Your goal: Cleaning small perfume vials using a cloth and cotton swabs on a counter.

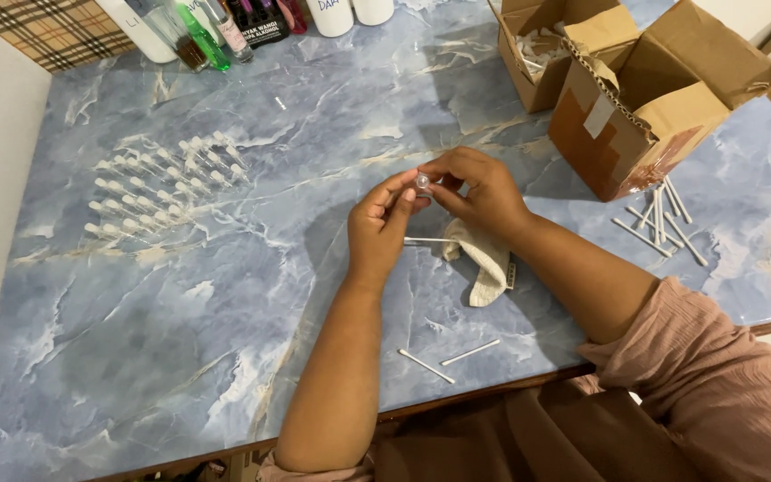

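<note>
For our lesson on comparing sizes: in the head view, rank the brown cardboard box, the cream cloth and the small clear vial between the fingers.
1. brown cardboard box
2. cream cloth
3. small clear vial

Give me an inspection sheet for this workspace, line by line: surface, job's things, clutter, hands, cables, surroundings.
Surface: blue marbled table, wooden front edge.
Job's things: small clear vial held between both hands; rows of vials lying at the left; thin white tubes beside the boxes, two more near the front edge.
Clutter: beige cloth under the right wrist; open cardboard boxes.
Hands: left hand and right hand both pinch the vial.
Cables: nothing seen.
Surroundings: bottles along the back edge.
</note>
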